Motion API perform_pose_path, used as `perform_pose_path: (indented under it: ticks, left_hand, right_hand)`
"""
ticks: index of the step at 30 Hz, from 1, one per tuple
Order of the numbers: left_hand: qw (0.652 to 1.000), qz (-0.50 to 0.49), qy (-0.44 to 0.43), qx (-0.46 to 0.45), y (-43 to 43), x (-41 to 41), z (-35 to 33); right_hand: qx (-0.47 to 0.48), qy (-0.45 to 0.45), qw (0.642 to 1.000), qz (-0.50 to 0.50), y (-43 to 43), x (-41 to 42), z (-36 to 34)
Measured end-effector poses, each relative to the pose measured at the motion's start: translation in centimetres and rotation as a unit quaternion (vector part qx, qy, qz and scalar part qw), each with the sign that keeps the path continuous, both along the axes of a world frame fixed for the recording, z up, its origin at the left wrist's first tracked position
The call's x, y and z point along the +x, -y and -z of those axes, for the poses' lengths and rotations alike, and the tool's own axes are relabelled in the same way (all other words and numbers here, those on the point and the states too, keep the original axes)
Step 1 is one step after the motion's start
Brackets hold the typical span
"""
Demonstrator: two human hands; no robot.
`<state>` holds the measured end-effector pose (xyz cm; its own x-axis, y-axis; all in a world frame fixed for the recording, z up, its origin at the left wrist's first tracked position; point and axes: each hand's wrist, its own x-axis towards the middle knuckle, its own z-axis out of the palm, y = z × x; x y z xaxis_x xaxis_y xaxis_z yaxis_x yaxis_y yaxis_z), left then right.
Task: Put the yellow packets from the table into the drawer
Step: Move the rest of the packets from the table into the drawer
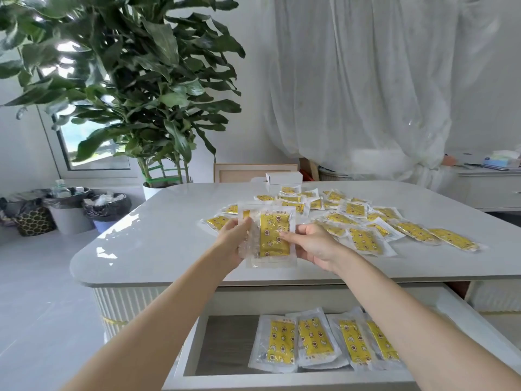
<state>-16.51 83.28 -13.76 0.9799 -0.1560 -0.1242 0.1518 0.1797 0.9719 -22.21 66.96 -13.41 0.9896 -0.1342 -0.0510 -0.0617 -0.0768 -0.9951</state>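
A: What is the left hand (234, 239) holding?
B: A small bunch of yellow packets (275, 235). Its fingers are curled round the left edge of the bunch, tight on it.
A: And the right hand (314, 245)?
B: It pinches the right edge. The thumb lies on the front and the other fingers are tucked behind. Both hands hold the bunch up in the air, above the near side of the table (158, 244).
A: Can you read the words on it?
B: No. There is tiny writing along the top of the front packet, but it is too small to read. I can see little stars on the yellow part, inside a clear wrapper.
A: Where are the others?
B: Many loose packets (363, 221) lie spread on the table, behind the hands and off to the right. Below the hands the drawer (187, 359) stands open. A row of packets (315, 338) lies flat in it, side by side, some overlapping.
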Motion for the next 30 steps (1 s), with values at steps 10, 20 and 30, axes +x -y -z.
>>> perform_pose_path:
  ticks: [10,20,30]
  left_hand:
    - [0.991,0.125,0.035,0.038,0.0,-0.5,0.7]
    - [0.997,0.033,0.006,0.067,-0.9,1.2,2.0]
    - [0.998,0.021,-0.029,0.042,-1.1,1.6,1.6]
  right_hand:
    - [0.086,0.021,0.993,0.080,-0.7,0.9,1.1]
    - [-0.475,0.015,0.874,0.100,6.0,2.2,2.9]
    - [-0.585,-0.034,0.810,0.038,6.1,2.8,4.8]
